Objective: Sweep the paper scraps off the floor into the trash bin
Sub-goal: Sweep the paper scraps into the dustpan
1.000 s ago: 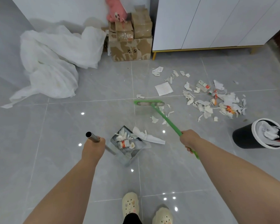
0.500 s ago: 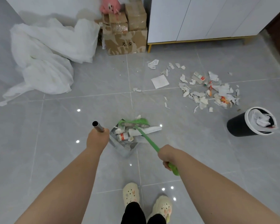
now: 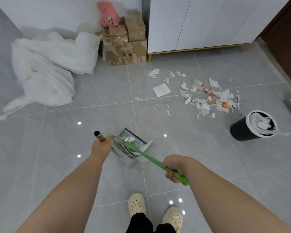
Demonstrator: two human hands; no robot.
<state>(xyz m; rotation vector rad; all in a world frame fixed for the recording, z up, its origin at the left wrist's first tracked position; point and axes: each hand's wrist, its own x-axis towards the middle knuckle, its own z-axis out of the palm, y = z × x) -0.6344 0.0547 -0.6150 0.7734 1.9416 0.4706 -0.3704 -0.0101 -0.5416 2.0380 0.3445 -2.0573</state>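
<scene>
Left hand (image 3: 101, 146) is curled round the dustpan (image 3: 124, 153) handle; right hand (image 3: 175, 166) grips the green broom (image 3: 146, 156), head inside the pan. Press the lip flat to the floor (image 3: 57, 148) — most paper scraps (image 3: 207, 100) lie at one o'clock, trash bin (image 3: 238, 132) at two.
</scene>
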